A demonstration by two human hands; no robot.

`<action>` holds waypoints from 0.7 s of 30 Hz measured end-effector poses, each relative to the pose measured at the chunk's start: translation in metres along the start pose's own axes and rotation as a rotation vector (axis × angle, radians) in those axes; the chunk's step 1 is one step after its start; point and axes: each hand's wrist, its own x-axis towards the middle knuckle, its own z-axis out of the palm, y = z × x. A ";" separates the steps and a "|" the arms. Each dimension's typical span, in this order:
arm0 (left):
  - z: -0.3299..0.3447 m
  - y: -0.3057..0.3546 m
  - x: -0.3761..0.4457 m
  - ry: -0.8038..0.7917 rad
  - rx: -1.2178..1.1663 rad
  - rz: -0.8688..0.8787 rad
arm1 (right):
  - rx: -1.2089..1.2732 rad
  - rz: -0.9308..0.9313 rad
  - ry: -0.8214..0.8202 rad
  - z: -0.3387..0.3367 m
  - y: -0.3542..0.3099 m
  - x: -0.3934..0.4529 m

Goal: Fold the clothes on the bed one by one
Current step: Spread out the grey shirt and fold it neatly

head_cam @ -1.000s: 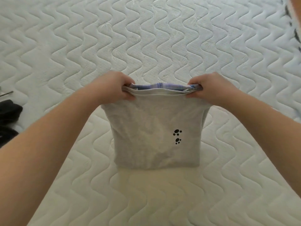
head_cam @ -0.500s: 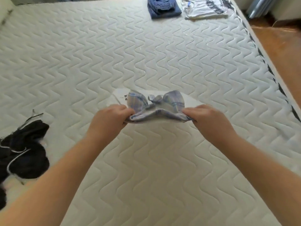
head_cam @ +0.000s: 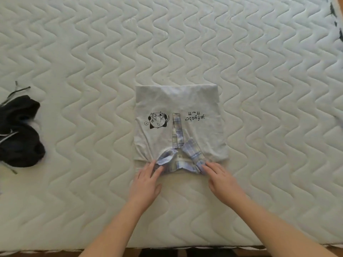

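Observation:
A light grey folded shirt (head_cam: 202, 101) lies flat on the white quilted mattress (head_cam: 92, 52), front up, with a cartoon print, upside-down lettering and a blue plaid collar and placket at its near edge. My left hand (head_cam: 146, 179) rests with straight fingers on the near left corner, fingertips touching the collar's left flap. On the near right side my right hand (head_cam: 220, 178) lies flat, fingertips at the collar's right flap. Neither hand grips the cloth.
A crumpled black garment (head_cam: 18, 130) with thin straps lies at the mattress's left edge. The mattress's near edge (head_cam: 167, 248) runs just under my forearms. A dark-stitched border (head_cam: 336, 25) marks the mattress's far right edge.
The shirt was held up by its collar edge, swung out over the bed, and now lies flat, print up. Both hands have let go and rest on its near edge.

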 end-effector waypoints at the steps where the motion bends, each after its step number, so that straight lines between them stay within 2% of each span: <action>1: -0.004 0.001 0.004 0.060 -0.052 -0.007 | 0.026 0.037 0.063 -0.003 0.001 0.003; 4: -0.015 0.003 0.024 0.220 -0.221 -0.091 | 0.127 0.219 0.167 -0.010 0.003 0.015; 6: -0.023 0.004 0.040 0.224 -0.194 -0.126 | 0.201 0.342 0.158 -0.011 0.002 0.029; 9: -0.029 0.005 0.062 0.176 -0.064 -0.015 | 0.262 0.413 0.080 -0.008 -0.005 0.050; 14: -0.027 0.010 0.076 0.000 -0.004 0.138 | 0.192 0.424 0.020 0.005 -0.022 0.068; 18: -0.023 0.016 0.075 0.071 0.000 0.183 | 0.259 0.317 0.047 0.011 -0.033 0.069; 21: -0.025 0.020 0.076 0.079 0.006 0.178 | 0.222 0.240 0.108 0.010 -0.036 0.067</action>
